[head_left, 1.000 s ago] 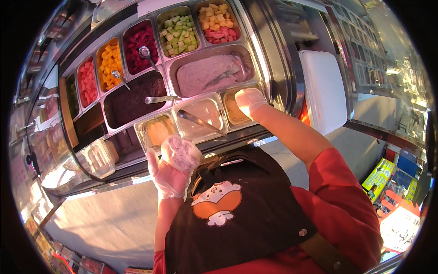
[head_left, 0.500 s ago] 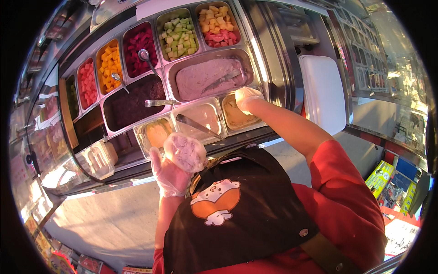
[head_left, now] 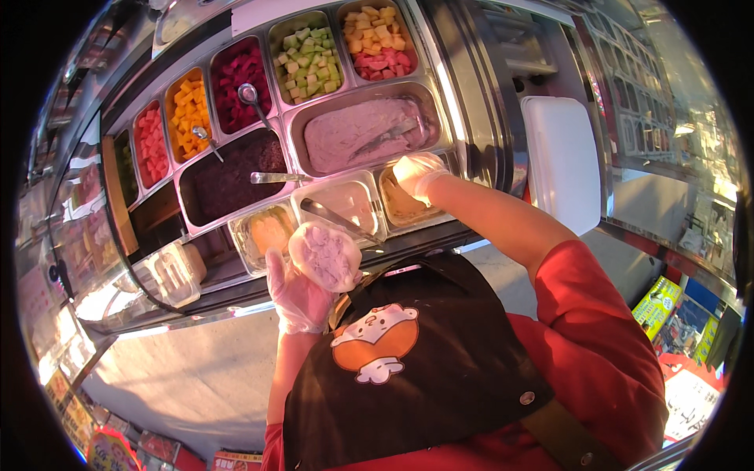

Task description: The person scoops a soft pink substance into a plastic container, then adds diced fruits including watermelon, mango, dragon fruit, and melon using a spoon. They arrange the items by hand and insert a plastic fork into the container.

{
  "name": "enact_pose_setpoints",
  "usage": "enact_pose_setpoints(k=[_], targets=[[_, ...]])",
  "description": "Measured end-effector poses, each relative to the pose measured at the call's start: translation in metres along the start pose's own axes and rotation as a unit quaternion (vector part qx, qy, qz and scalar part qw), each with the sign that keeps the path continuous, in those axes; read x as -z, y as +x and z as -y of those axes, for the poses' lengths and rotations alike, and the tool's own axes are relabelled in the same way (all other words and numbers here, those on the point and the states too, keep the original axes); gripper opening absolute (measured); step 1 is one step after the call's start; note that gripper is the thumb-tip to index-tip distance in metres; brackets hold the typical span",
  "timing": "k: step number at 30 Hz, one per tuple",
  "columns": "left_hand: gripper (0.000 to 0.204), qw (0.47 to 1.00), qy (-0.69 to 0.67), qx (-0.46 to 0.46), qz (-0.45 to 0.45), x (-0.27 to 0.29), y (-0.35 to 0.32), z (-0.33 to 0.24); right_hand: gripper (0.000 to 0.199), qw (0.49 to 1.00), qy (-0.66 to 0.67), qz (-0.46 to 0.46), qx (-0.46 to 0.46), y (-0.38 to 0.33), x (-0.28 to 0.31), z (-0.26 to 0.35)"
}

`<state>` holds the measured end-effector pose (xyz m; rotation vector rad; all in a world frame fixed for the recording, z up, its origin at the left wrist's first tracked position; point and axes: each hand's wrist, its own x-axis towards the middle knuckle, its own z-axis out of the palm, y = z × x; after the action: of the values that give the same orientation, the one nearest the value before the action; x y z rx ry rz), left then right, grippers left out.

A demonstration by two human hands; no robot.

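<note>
My left hand (head_left: 298,294) has lifted the filled cup (head_left: 324,255), fingers wrapped around it, toward twelve o'clock. My right hand (head_left: 418,174) stays closed, its hold unclear, in the small pan (head_left: 397,206) at one o'clock, gathering topping.

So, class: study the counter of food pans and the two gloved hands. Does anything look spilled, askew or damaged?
Nothing stands out. The food pans sit in rows, fillings inside. The left hand holds a filled cup upright; the right hand reaches into a small pan.
</note>
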<state>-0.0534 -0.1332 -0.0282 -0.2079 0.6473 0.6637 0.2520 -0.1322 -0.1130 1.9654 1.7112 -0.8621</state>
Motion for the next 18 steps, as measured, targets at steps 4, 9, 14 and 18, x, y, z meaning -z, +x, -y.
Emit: enact_pose_setpoints(k=[4, 9, 14, 18], targets=[[0.072, 0.997, -0.065, -0.001, -0.036, -0.005, 0.001, -0.002, 0.018, 0.977, -0.096, -0.115, 0.154, 0.008, -0.022, 0.001], [0.077, 0.998, -0.034, 0.014, 0.048, 0.001, 0.000, -0.004, 0.021, 0.999, 0.023, -0.012, 0.039, 0.006, -0.021, -0.007], [0.076, 1.000, -0.023, 0.000, 0.008, -0.001, 0.003, 0.000, 0.028, 0.964, 0.227, 0.069, -0.122, -0.004, -0.007, 0.003], [0.079, 1.000, 0.019, -0.003, 0.018, -0.009, 0.007, 0.007, 0.027, 0.963, 0.225, 0.037, -0.141, 0.007, -0.044, -0.010]])
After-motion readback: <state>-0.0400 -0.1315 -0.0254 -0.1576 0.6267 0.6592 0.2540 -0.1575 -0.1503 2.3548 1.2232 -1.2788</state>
